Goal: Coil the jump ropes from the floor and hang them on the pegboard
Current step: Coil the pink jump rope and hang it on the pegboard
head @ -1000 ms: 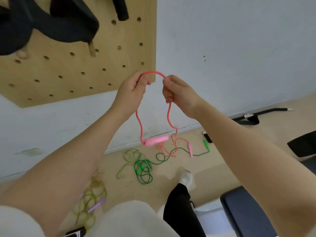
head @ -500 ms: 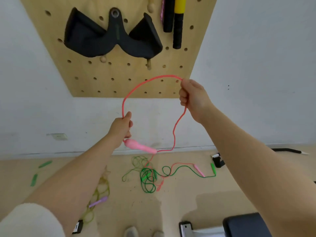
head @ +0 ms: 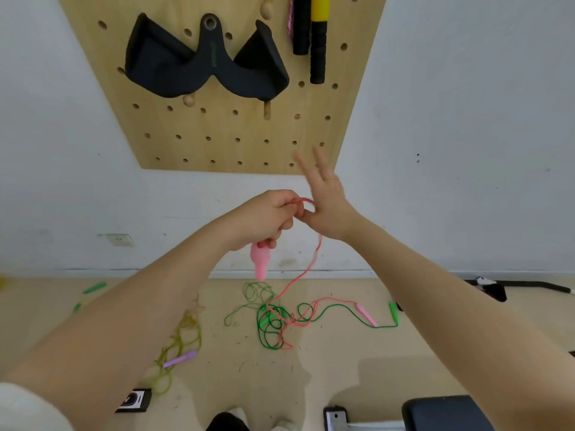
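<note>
Bare forearms; gold ring (head: 329, 179) on right hand (head: 326, 209); white sleeve (head: 28, 409), possibly fleece.

Rope I'm holding (head: 306, 272): pink cord, paler pink handle.
Rope on the floor, centre (head: 270, 325): bright green, green handles.
Rope on the floor, left (head: 177, 343): olive-yellow cord, lilac handle.
Pegboard (head: 217, 141): light tan wood, dotted with rows of dark holes.
Hanging grip (head: 202, 66): black.
Hanging handles (head: 317, 42): black, one with a yellow top.
Wall (head: 466, 119): white.
Floor (head: 342, 362): pale beige.
My ring (head: 329, 178): gold.
</note>
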The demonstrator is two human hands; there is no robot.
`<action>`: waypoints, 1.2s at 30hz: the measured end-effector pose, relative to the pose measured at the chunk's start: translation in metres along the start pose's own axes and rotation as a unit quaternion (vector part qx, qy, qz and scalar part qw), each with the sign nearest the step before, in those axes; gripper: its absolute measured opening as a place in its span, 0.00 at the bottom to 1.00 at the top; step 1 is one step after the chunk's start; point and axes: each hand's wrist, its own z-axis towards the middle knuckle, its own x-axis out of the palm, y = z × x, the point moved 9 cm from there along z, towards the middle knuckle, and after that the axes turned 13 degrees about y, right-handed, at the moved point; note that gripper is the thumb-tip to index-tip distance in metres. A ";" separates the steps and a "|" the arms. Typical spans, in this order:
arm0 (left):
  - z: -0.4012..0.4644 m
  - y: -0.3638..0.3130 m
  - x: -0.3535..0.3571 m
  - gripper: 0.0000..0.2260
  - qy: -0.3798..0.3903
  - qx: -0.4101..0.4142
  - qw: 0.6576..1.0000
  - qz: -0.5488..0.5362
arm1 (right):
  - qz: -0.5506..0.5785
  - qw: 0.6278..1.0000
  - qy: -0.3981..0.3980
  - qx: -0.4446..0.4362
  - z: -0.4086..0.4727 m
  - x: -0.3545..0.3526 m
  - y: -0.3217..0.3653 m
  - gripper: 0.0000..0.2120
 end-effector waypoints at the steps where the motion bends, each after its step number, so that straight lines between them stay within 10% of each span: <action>1: -0.002 -0.002 0.001 0.09 -0.002 0.007 1.000 -0.013 | 0.024 0.999 0.009 -0.044 -0.003 0.000 0.008 0.20; 3: -0.009 -0.004 0.000 0.11 -0.003 0.020 0.999 -0.034 | 0.153 0.986 0.019 -0.056 -0.009 -0.002 0.008 0.08; 12: -0.010 0.009 0.019 0.16 0.026 -0.080 0.983 0.164 | 0.304 0.949 -0.085 -0.011 -0.025 -0.042 -0.018 0.11; 19: -0.006 -0.011 0.030 0.15 0.011 0.017 1.000 0.005 | 0.175 0.978 0.111 0.002 -0.036 -0.027 -0.010 0.07; 26: 0.000 -0.018 0.040 0.09 0.025 0.062 0.966 -0.248 | 0.249 0.963 0.100 -0.030 -0.045 -0.041 -0.012 0.20; 32: -0.018 -0.051 0.077 0.11 0.256 0.095 0.933 -0.236 | 0.335 0.934 -0.105 -0.072 -0.051 -0.080 -0.020 0.20; 36: -0.028 -0.080 0.080 0.12 0.292 0.127 0.919 -0.232 | 0.360 0.928 -0.083 -0.046 -0.040 -0.057 -0.036 0.21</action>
